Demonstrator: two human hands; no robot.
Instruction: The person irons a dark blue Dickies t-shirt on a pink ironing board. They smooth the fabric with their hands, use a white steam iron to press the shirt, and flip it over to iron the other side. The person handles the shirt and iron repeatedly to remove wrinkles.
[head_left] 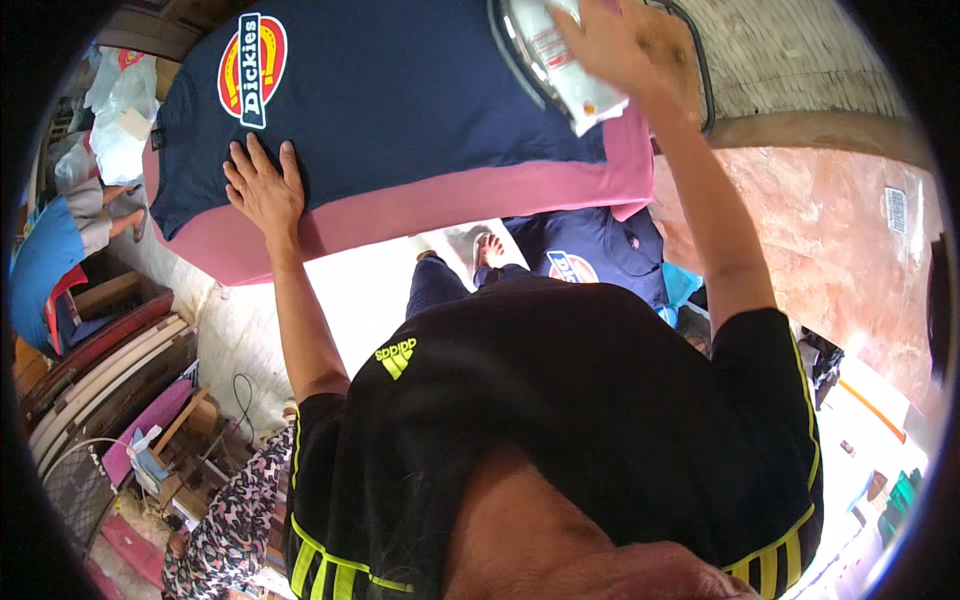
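A navy T-shirt [400, 90] with a red, yellow and white printed badge lies spread over a pink-covered board [430, 212]. My left hand [266, 190] rests flat on the shirt's left part, just below the badge, fingers spread. At the upper right, my right hand [605, 50] is smeared by motion over a white and clear object [560, 65] with red print. A dark, shiny curved edge runs along that object's left side, and its kind is not clear. Whether the fingers grip it cannot be made out.
A black metal frame [708, 90] borders the board's right end. Another navy shirt [600, 245] lies below the board. At left are a person in blue [50, 255], a white plastic bag [125, 100] and stacked boards [110, 370]. Someone in patterned clothing [235, 525] is at lower left.
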